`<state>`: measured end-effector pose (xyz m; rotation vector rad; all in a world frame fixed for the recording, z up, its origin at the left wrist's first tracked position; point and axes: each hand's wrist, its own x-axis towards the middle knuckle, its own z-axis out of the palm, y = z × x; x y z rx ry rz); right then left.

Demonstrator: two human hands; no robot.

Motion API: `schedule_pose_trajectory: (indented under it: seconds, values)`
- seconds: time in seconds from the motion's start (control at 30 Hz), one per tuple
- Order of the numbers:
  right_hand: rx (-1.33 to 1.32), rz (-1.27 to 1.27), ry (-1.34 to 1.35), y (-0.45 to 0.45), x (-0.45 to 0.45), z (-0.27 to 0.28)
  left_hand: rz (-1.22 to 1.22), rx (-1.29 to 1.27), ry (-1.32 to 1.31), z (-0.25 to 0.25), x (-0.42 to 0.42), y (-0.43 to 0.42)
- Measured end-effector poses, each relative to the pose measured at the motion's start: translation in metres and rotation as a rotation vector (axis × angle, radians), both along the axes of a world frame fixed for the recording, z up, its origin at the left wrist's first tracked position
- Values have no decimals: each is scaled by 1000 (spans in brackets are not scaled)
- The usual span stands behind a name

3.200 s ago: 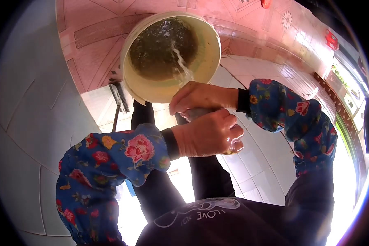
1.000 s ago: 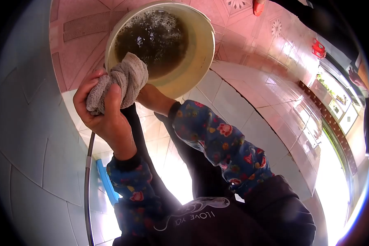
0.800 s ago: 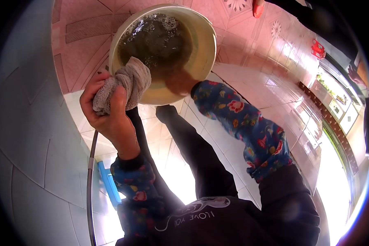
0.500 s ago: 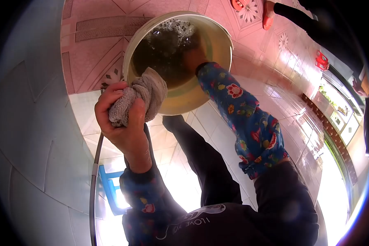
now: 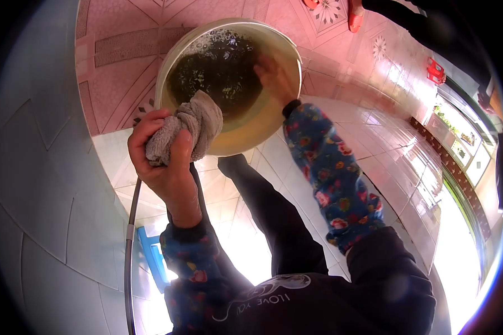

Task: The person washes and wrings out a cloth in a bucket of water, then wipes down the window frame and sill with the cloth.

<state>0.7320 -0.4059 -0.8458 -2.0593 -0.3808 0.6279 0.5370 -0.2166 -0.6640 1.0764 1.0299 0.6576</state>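
Observation:
My left hand (image 5: 170,167) is closed round a twisted grey cloth (image 5: 187,131), held at the near left rim of a pale bucket (image 5: 262,131). Dark, murky water (image 5: 215,78) with bubbles on its surface lies inside. Over the right part of the bucket is my right hand (image 5: 276,78), slightly blurred, its fingers apart and pointing left, with nothing seen in it. Both of my forearms wear blue flowered sleeves.
A long metal handle (image 5: 130,251) stands at the left, beside a blue plastic object (image 5: 152,257). At the upper right are another person's leg and red-shod foot (image 5: 355,17), with a red object (image 5: 435,71) farther right. A tiled wall (image 5: 44,167) runs along the left.
Earlier both hands were together over the near rim. Since then my right hand has dipped into the bucket's water and come back up towards its right side, while my left kept the cloth.

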Motion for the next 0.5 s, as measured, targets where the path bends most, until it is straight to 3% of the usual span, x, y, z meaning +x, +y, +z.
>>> schedule_pose_trajectory:
  seconds: [0.07,0.1,0.17,0.3,0.4,0.5]
  values:
    - [-358,-99,-25,-5,-37,-10,15,-13,17,0,-2,1]
    - [-453,24,-119,-28,-64,-65,14,-19,20,1,-3,2]
    - [-463,230,-184,-30,-98,-122,19,-1,44,-1,-4,3]
    - [-142,564,-45,48,-108,-63,36,-15,30,1,-6,7]
    - [-459,707,63,86,-73,6,58,20,47,14,-2,16]
    - [-73,677,86,116,-73,47,108,-1,36,27,3,22]
